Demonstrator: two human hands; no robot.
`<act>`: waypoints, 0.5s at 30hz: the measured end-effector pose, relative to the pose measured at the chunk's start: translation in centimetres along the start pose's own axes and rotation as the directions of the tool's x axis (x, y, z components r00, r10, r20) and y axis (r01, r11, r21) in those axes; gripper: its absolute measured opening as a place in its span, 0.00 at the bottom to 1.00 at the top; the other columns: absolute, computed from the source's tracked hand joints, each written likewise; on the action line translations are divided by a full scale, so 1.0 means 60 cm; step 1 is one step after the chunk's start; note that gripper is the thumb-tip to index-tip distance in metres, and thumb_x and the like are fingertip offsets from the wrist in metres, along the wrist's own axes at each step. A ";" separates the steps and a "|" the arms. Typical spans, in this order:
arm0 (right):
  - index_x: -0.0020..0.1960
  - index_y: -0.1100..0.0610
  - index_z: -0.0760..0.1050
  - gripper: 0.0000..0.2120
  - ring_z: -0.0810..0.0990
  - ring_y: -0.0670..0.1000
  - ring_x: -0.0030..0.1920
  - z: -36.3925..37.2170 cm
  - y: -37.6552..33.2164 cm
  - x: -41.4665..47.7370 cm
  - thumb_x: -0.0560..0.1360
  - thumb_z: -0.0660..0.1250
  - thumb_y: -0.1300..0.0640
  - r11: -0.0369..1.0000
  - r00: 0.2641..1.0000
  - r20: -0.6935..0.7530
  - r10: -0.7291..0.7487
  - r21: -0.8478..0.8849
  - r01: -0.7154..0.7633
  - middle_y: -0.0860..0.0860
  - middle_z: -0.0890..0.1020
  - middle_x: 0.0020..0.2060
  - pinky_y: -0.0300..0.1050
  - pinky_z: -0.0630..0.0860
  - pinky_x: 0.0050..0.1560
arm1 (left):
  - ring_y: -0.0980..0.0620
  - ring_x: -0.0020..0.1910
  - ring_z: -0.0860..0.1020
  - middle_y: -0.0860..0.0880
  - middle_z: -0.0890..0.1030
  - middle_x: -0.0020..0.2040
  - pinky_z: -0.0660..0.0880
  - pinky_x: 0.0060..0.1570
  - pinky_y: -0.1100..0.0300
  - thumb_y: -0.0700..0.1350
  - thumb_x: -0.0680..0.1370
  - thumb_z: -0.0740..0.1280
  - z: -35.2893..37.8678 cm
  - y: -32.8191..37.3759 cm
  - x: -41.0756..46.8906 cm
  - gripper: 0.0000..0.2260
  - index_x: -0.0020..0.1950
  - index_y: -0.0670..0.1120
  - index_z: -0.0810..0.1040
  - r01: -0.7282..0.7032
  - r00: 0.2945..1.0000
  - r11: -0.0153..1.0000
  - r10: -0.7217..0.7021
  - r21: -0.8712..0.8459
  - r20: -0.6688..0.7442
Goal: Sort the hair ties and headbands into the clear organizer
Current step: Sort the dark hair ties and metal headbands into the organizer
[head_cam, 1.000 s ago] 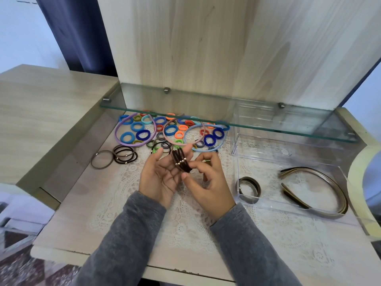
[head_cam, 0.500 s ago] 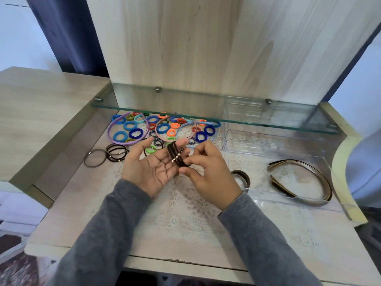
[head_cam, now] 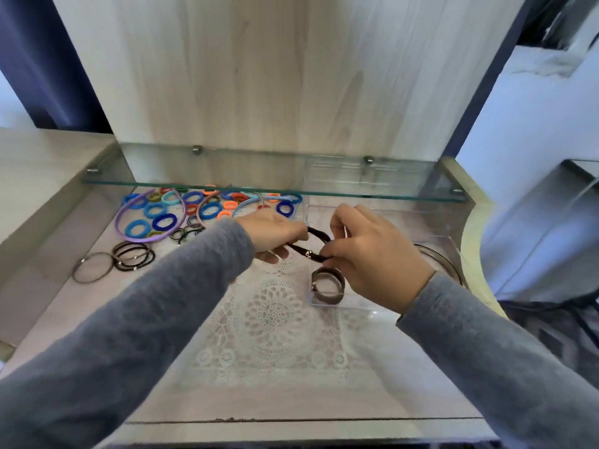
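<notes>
Your left hand and right hand both pinch the dark hair ties above the clear organizer's near-left compartment.

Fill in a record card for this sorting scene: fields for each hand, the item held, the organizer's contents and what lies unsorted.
left hand: holds one end of the dark hair ties
right hand: grips the other end, over the clear organizer
held item: dark hair ties with a small metal bead, stretched between both hands
organizer contents: brown hair-tie bundle at front left; headband, mostly hidden by the right hand
unsorted: colourful hair ties, purple headband, black hair ties, on the table, left side
</notes>
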State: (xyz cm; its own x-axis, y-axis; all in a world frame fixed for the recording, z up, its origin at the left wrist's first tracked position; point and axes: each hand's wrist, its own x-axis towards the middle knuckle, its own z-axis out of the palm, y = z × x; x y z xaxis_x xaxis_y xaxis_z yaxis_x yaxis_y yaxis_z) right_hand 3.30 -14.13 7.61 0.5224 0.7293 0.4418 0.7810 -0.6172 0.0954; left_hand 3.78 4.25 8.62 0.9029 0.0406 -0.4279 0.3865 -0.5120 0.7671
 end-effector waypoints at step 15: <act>0.41 0.48 0.82 0.15 0.71 0.50 0.37 -0.004 0.054 -0.099 0.69 0.57 0.45 0.989 0.956 0.255 0.148 -0.010 -0.151 0.49 0.71 0.39 0.40 0.64 0.35 | 0.54 0.37 0.74 0.52 0.79 0.39 0.69 0.35 0.61 0.51 0.77 0.65 0.104 0.077 0.056 0.10 0.47 0.49 0.83 -0.147 0.989 0.792 0.136 0.593 0.064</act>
State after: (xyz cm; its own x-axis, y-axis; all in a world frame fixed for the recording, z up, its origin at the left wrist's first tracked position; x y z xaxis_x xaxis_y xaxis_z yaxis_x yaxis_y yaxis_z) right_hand 2.62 -20.53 5.53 0.7022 0.6806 0.2090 0.6899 -0.7230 0.0364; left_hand 7.43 -3.33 7.74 0.9331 -0.0843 -0.3496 0.0617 -0.9202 0.3866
